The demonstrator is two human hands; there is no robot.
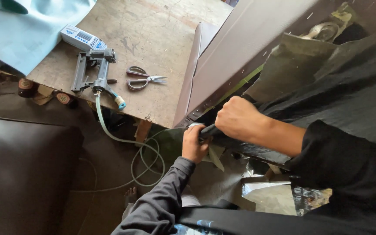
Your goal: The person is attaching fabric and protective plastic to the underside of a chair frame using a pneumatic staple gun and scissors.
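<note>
Head view, and both your hands are down at the lower edge of the brown upholstered panel that leans off the workbench. Your right hand is curled into a tight fist around a bunch of black fabric, gripping it right where the panel's corner meets the bench edge. Your left hand sits just below and beside it, fingers closed on the same dark rolled edge, the two hands nearly touching. Black cloth drapes away to the right, over the frame. Up on the bench, well apart from your hands, a grey pneumatic stapler lies on its side, its pale green air hose looping down off the edge. Scissors rest just beside it, a small white box behind. Dark brown cushion sits lower left.
</note>
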